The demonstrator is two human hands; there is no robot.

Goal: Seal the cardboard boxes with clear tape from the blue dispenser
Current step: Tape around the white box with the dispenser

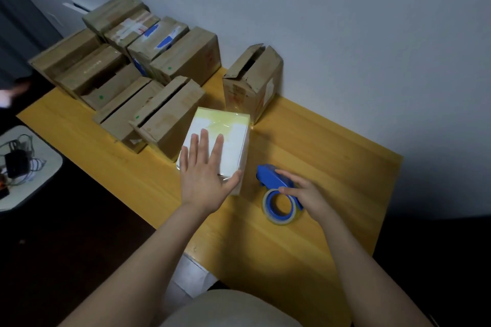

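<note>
Fingers of the left hand [204, 175] were laid straight and flat on the white, tape-wrapped rectangular box [228, 127], which was set on the yellow wooden table [332, 154] just beside a cluster of brown cardboard boxes [186, 61]. The blue plastic tape dispenser [271, 176], loaded with a roll of clear tape [276, 218], was rested on the table just right of that box and was grasped by the curled fingers of the right hand [305, 194].

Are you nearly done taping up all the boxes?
Not nearly. Some back boxes already carry tape. The left hand lies flat on the white box while the right hand grips the blue dispenser. The box by the wall and front boxes still gape.
</note>
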